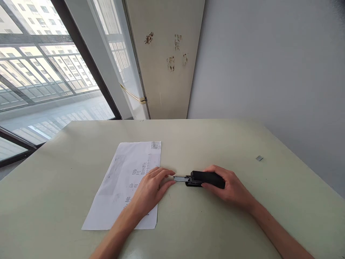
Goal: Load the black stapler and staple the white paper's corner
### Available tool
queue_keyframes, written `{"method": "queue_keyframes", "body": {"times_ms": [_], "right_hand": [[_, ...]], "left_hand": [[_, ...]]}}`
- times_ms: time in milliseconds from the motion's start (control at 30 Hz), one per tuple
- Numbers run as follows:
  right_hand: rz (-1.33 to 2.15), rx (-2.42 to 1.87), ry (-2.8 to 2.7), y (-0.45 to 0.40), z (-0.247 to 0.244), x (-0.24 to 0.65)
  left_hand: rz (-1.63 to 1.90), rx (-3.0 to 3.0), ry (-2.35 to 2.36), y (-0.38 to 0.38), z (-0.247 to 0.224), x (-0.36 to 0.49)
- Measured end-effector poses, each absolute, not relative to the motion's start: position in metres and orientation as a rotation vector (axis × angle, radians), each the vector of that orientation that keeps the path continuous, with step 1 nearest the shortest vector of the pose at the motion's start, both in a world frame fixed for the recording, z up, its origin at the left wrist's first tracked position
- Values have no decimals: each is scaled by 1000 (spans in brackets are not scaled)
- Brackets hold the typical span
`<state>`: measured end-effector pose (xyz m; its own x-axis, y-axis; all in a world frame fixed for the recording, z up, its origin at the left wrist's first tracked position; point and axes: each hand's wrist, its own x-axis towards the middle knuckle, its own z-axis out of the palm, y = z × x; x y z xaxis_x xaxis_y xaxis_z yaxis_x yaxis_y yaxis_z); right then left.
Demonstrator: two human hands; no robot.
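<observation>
A black stapler lies sideways above the table, with my right hand wrapped round its right end. From its left end sticks out a thin metal tray. My left hand pinches the tip of this tray between thumb and fingers. Beneath my left hand and forearm lie printed white sheets, partly covered by them.
A small grey strip, seemingly staples, lies on the pale table at the right. Behind the table stand a cabinet with worn patches and a grey wall. A window is at the left.
</observation>
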<state>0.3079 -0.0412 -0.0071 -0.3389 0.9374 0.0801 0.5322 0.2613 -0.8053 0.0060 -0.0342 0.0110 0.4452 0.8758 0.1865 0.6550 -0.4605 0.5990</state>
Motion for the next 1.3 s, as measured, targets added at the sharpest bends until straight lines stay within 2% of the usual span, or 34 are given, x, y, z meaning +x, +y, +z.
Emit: {"method": "queue_keyframes", "body": {"times_ms": [1300], "right_hand": [[1061, -1199, -1922, -42, -5, 301]], "left_hand": [[666, 2117, 1133, -23, 10, 13]]}}
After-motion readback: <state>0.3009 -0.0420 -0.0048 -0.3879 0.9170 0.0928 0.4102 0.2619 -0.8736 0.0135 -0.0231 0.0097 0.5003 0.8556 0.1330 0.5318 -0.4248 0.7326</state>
